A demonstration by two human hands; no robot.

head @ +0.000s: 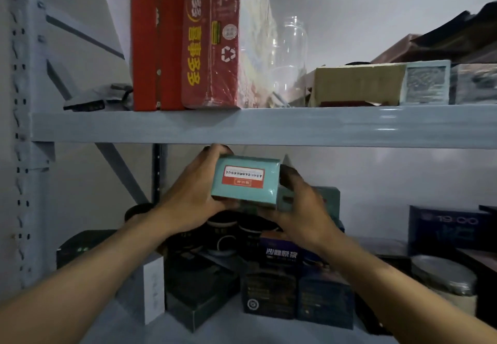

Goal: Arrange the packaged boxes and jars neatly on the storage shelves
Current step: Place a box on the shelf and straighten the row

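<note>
Both hands, the left hand (193,198) and right hand (298,209), grip a teal box (244,182) with a red-and-white label above dark jars (228,233) on the lower shelf (228,327).

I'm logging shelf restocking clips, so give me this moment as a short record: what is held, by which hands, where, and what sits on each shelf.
held item: teal box with a red and white label
left hand: grips the box's left side
right hand: grips the box's right side
position: in the air under the upper shelf, above the dark jars
upper shelf: red boxes, clear jar, cardboard box
lower shelf: dark boxes, silver-lidded jar at right
</note>
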